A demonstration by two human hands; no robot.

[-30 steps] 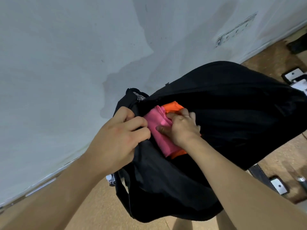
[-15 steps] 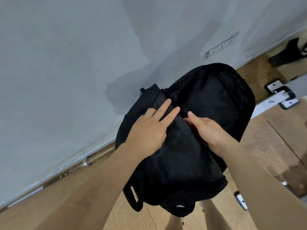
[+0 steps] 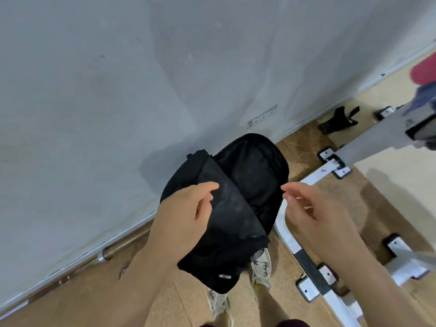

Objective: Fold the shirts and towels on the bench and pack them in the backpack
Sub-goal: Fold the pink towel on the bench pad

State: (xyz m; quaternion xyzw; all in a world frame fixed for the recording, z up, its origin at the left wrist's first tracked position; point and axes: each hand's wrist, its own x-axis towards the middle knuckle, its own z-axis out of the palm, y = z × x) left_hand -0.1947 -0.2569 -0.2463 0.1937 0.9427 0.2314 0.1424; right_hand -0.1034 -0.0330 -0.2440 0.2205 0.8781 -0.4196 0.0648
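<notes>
Black backpack [image 3: 250,175] against the wall [image 3: 94,114], flap [image 3: 231,208] folded over.
My left hand [image 3: 181,220] curls on the flap, probably steadying it, grip unclear; my right hand [image 3: 313,213] hangs loosely curled beside it, empty.

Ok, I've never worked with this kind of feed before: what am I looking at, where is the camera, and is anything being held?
There is no machine here. A person works with two bare hands, and the single picture comes from a camera worn on their head, looking forward and down. The left hand grips the left side of a black backpack, thumb on top of its flap. The right hand is just beside the bag's right edge, fingers loosely curled, holding nothing that I can see. No clothing shows inside the bag from this angle. Below the bag are the person's shoes on a brown floor, with a grey wall behind. The white metal frame at right looks like part of the bench. Blurred red and blue cloth sits in the top right corner.
</notes>
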